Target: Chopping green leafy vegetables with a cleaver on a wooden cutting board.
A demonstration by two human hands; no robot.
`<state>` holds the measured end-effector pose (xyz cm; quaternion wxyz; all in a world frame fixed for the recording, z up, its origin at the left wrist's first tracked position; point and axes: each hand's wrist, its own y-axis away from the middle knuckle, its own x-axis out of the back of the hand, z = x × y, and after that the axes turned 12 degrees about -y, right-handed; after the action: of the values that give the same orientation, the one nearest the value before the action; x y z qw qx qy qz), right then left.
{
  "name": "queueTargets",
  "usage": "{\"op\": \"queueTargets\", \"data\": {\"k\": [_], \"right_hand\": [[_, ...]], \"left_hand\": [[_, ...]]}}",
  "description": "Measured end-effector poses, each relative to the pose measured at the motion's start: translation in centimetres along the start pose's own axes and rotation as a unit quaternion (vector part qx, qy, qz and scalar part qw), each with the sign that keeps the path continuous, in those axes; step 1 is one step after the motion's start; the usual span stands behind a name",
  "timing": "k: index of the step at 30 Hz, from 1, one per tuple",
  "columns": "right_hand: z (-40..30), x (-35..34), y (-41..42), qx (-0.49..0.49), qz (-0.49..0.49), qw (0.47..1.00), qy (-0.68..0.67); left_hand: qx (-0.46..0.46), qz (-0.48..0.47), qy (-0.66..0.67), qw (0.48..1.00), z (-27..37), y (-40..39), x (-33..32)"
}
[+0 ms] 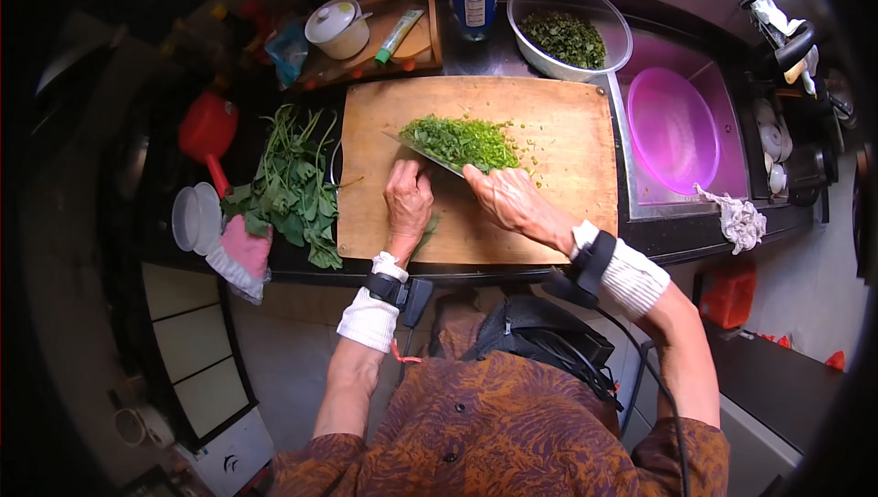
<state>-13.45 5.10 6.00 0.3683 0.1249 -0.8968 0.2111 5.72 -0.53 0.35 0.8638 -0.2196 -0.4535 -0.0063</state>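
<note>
A heap of finely chopped green leaves and stems (pixel 466 142) lies on the upper middle of a wooden cutting board (pixel 576 154). My right hand (pixel 518 205) grips a knife, its handle hidden by my fingers; the blade (pixel 433 157) slants up to the left along the near edge of the heap. Just below the blade my left hand (pixel 409 199) rests with curled fingers on the board; whether it holds anything cannot be seen. Beside my left wrist a green leaf (pixel 429 233) lies partly hidden. Uncut leafy greens (pixel 295 188) lie at the board's left edge.
A clear bowl of dark chopped greens (pixel 562 37) stands behind the board, near a large blue-labelled bottle (pixel 473 0). Right of the board, a pink basin (pixel 673 130) sits in the sink. A red dipper (pixel 206 128), plastic lids (pixel 195 218) and a lidded pot (pixel 337 27) are at left.
</note>
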Motion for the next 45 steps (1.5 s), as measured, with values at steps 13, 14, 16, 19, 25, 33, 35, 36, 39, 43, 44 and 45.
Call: {"op": "queueTargets", "data": {"k": [13, 14, 16, 19, 25, 33, 35, 36, 39, 43, 44, 45], "right_hand": [[-3.5, 2.3, 1.6, -0.063, -0.085, 0.993, 0.054], [-3.1, 2.3, 1.7, -0.047, -0.066, 0.995, 0.05], [-2.9, 2.4, 1.3, -0.029, -0.048, 0.998, 0.043], [-2.1, 2.6, 0.0, -0.049, -0.067, 0.997, -0.01], [0.3, -0.8, -3.1, -0.04, -0.042, 0.998, -0.021], [-2.8, 2.0, 1.2, -0.059, -0.088, 0.994, 0.013], [-2.9, 2.0, 2.2, -0.035, -0.057, 0.997, 0.03], [-2.9, 1.9, 2.2, -0.039, -0.059, 0.997, 0.026], [-2.8, 1.9, 2.0, -0.018, -0.037, 0.999, 0.024], [-1.9, 1.5, 1.4, -0.036, -0.06, 0.997, 0.042], [-1.6, 1.4, 1.1, -0.029, -0.046, 0.998, 0.027], [-1.2, 1.2, 0.7, -0.021, -0.031, 0.999, 0.01]], "left_hand": [[-0.017, 0.037, 0.032, 0.999, 0.8, -0.1, 0.3], [-0.018, 0.036, 0.032, 0.999, 0.9, -0.2, 0.3], [-0.006, 0.036, 0.042, 0.998, 0.7, -0.3, 0.2], [-0.005, 0.02, 0.024, 0.999, 0.0, -0.2, 0.3], [-0.02, 0.007, 0.028, 0.999, 0.7, -0.2, 0.1], [-0.001, 0.006, 0.003, 1.0, 0.4, 0.0, 0.4], [-0.025, 0.034, 0.025, 0.999, 0.8, -0.1, 0.6], [-0.025, 0.033, 0.026, 0.999, 0.8, -0.2, 0.6], [-0.004, 0.018, 0.027, 0.999, 0.7, -0.3, 0.6], [-0.006, 0.021, 0.03, 0.999, 0.5, -0.3, 0.3], [-0.01, 0.023, 0.029, 0.999, 0.5, -0.4, 0.2], [-0.009, 0.024, 0.028, 0.999, 0.2, -0.3, 0.1]]}}
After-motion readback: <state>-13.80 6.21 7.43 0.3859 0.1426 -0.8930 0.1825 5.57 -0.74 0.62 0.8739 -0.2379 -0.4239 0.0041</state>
